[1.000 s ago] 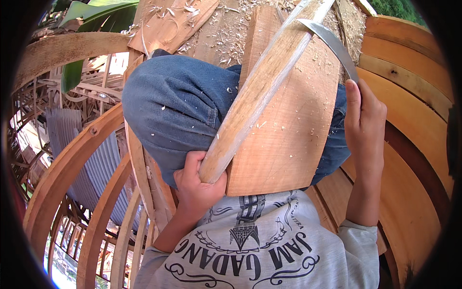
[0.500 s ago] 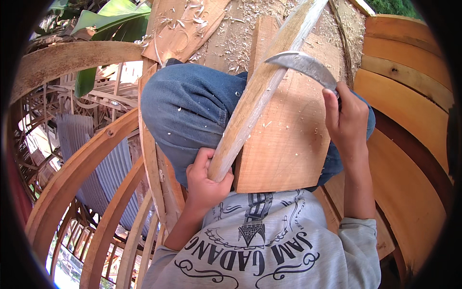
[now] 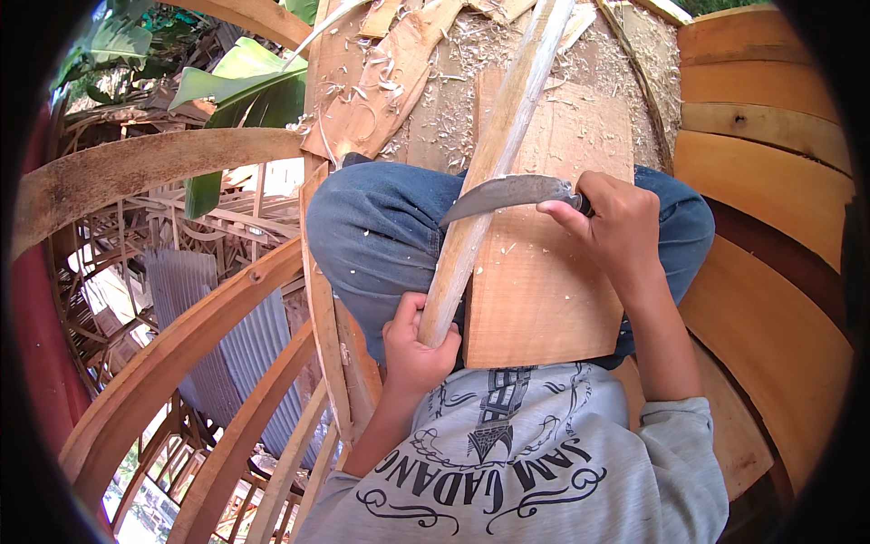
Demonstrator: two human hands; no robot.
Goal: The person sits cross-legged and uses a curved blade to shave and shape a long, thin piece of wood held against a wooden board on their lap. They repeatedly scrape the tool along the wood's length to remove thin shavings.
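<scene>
My left hand [image 3: 420, 351] is closed round the near end of a long wooden stick [image 3: 494, 163], which slants up and away to the right. In my right hand [image 3: 616, 218] is the dark handle of a curved knife [image 3: 512, 193]. The blade lies across the stick around its middle, its tip pointing left past the stick's edge. Under the stick, a flat wooden board [image 3: 553, 299] rests over my lap between my knees, clad in blue jeans [image 3: 376, 236].
Curled wood shavings [image 3: 453, 91] litter the planks ahead, beside a loose plank [image 3: 390, 95]. Curved wooden ribs [image 3: 181, 354] rise on the left, with corrugated metal sheets [image 3: 258, 363] beyond them. A wall of curved planks [image 3: 770, 208] stands on the right.
The knife has come down along the stick toward me, its blade turning from a slant to nearly level. My right hand has moved left and nearer. The left hand keeps its grip.
</scene>
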